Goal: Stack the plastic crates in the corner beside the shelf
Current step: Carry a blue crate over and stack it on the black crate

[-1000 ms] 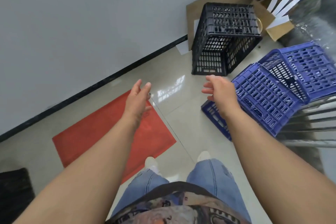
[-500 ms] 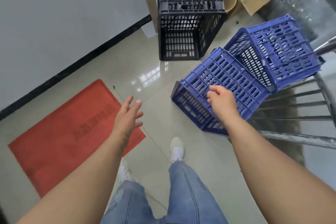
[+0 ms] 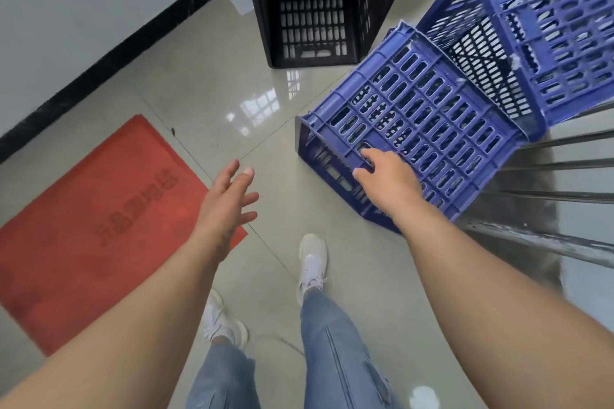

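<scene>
The right hand [image 3: 387, 181] is laid on the upturned slotted base of the near blue crate [image 3: 415, 129], fingers curled at its near edge. The left hand [image 3: 227, 206] is held with fingers spread above the tiled floor [image 3: 206, 90], touching nothing. A second blue crate [image 3: 545, 33] is tilted against the first. A black crate [image 3: 315, 3] is seen upturned by the wall. A red mat [image 3: 99, 219] is seen at left.

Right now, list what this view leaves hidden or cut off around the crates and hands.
- Black crate: head view, its top cut off by the upper edge.
- Far blue crate: right part cut off by the right edge.
- Right hand on the near blue crate: its fingertips curl out of sight; how firm the grip is cannot be told.
- Shelf: only blurred metal bars show.
</scene>
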`<state>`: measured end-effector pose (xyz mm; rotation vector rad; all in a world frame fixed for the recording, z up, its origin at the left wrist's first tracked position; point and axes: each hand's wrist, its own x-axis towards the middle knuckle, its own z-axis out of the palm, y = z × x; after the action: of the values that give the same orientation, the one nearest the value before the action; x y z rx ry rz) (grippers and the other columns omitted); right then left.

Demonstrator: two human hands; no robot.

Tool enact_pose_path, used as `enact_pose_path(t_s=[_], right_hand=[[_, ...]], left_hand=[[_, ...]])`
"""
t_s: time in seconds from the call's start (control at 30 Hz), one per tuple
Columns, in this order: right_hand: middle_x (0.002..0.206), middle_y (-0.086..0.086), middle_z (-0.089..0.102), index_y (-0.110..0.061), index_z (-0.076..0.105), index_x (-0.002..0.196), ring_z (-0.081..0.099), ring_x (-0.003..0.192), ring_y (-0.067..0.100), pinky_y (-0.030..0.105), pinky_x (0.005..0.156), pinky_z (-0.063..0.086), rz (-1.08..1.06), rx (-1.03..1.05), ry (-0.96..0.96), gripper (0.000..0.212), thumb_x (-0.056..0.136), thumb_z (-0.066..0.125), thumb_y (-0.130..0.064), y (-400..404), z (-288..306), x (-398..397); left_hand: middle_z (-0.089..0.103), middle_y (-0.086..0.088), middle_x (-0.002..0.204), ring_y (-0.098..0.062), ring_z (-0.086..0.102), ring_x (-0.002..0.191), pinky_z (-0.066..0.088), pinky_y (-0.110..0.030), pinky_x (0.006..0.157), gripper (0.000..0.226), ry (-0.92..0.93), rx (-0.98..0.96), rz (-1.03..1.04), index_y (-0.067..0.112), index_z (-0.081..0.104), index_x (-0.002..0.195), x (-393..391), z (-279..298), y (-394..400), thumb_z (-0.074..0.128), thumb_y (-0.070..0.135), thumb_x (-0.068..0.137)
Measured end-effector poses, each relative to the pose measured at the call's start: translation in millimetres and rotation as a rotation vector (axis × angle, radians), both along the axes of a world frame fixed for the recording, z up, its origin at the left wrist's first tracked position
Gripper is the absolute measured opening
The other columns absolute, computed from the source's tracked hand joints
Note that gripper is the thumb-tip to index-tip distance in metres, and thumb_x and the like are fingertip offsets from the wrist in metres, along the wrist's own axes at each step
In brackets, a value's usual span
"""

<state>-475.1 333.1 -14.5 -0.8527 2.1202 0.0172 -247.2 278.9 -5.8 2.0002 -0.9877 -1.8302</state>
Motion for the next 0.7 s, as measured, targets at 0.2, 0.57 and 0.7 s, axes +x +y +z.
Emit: enact_pose_path(t_s=[0.2, 0.57, 0.7], right_hand=[[0.148, 0.012, 0.038, -0.017, 0.035, 0.141, 0.039, 0.130, 0.038, 0.050, 0.103, 0.032, 0.027, 0.084, 0.113, 0.055, 0.097, 0.039, -0.049, -5.3, -37.5, 16.9], [0.145, 0.015, 0.042, -0.010, 0.034, 0.143, 0.034, 0.131, 0.037, 0.045, 0.104, 0.028, -0.061, -0.184, 0.219, 0.054, 0.100, 0.034, -0.042, -26.6, -62.1, 59.4], [0.144, 0.016, 0.043, -0.008, 0.034, 0.142, 0.037, 0.128, 0.037, 0.046, 0.099, 0.033, -0.077, -0.231, 0.238, 0.053, 0.101, 0.032, -0.040, -48.6, -65.7, 92.0]], left_hand=[[0.055, 0.003, 0.131, -0.015, 0.061, 0.105, 0.049, -0.043, 0.094, 0.052, -0.007, 0.025, 0.016, 0.034, 0.038, 0.142, 5.2, -35.1, 0.9, 0.051, 0.040, 0.093], [0.049, -0.001, 0.140, -0.017, 0.060, 0.108, 0.051, -0.038, 0.088, 0.052, 0.031, 0.001, 0.087, 0.027, 0.036, 0.145, 45.5, -79.2, -6.5, 0.047, 0.040, 0.095], [0.050, -0.001, 0.138, -0.018, 0.059, 0.109, 0.051, -0.037, 0.086, 0.049, 0.040, -0.013, 0.146, 0.026, 0.039, 0.143, 77.6, -91.7, -12.1, 0.046, 0.039, 0.096]])
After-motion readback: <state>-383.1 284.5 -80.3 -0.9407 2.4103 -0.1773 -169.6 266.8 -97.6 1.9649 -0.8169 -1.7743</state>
